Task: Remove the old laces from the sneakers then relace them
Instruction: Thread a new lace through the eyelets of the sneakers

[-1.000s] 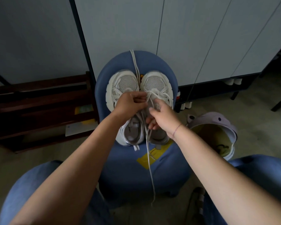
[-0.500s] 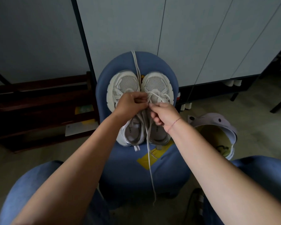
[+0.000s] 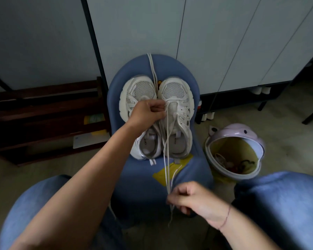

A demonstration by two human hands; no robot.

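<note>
Two white mesh sneakers stand side by side, toes away from me, on a blue padded stool (image 3: 141, 179). My left hand (image 3: 148, 113) rests between them and pinches the lace at the right sneaker's (image 3: 177, 109) eyelets; it hides the left sneaker's (image 3: 134, 98) tongue. A white lace (image 3: 167, 150) runs taut from there toward me. My right hand (image 3: 193, 197) grips its strands near the stool's front edge, the ends dangling below. Another white lace (image 3: 152, 67) lies over the stool's far edge between the toes.
A lilac bin (image 3: 251, 134) with an open hinged lid and scraps inside stands right of the stool. A dark wooden rack (image 3: 43, 114) is at the left. White cabinet doors (image 3: 197, 33) rise behind. My knees in blue jeans flank the stool.
My right hand has pulled away from the sneaker toward me, drawing the lace out long and taut. My left hand stays at the eyelets.
</note>
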